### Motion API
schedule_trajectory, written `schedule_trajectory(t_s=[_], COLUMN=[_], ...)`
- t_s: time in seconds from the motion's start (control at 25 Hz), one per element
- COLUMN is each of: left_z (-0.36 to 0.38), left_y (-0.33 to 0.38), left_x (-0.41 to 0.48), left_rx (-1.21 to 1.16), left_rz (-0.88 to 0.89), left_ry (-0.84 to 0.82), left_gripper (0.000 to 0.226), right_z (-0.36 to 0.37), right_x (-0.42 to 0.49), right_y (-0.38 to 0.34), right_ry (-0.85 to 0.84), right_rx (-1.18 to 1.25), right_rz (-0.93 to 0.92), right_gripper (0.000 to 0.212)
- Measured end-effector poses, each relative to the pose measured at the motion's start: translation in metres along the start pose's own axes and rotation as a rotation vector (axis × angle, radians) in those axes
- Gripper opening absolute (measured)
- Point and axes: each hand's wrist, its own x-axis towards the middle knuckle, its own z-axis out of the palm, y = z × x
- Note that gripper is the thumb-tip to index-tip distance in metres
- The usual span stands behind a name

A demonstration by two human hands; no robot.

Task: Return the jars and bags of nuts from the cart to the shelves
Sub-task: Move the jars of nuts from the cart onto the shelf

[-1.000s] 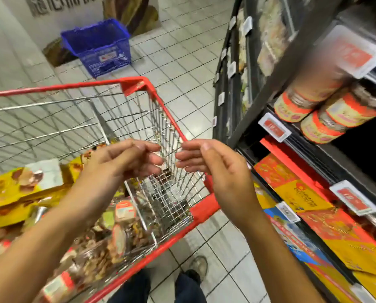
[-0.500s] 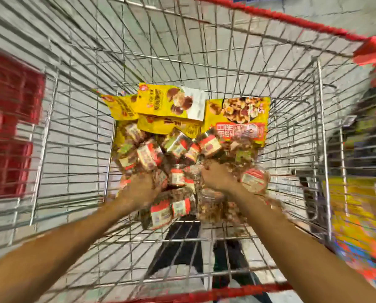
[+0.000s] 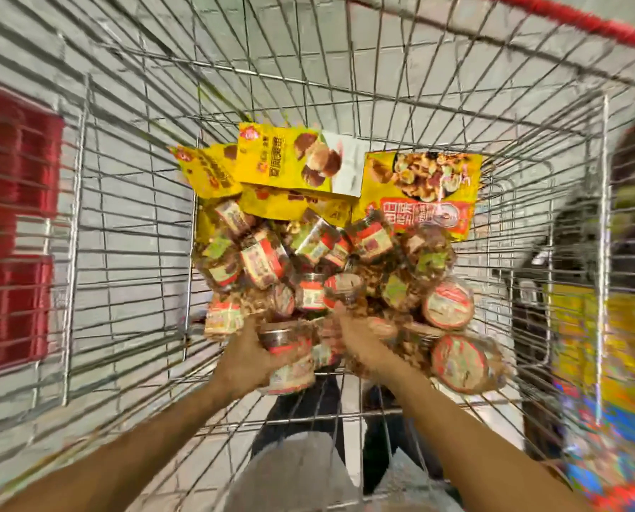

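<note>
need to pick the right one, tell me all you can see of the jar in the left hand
The jar is clear, seemingly plastic, with a dark lid and a red and cream label, filled with brown nuts. It lies tilted at the near edge of the pile in the cart, lid facing away. The left hand wraps its left side; other jars press against it. Blur hides the print.
</note>
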Motion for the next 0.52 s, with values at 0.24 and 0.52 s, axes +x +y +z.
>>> schedule_trajectory(t_s=[0.24,0.52], left_z=[0.025,0.1], left_y=[0.029,-0.017], left_x=[0.036,0.088], left_rx=[-0.455,1.038], left_rz=[-0.058,0.116], left_ry=[-0.165,-0.334], left_gripper=[0.035,0.092], right_z=[-0.039,-0.102], right_x=[-0.005,-0.014], right_y=[-0.009,0.0], right_ry=[0.128,0.324], right_rx=[0.609,0.915], right_rz=[0.049,-0.12], right_gripper=[0.069,0.072])
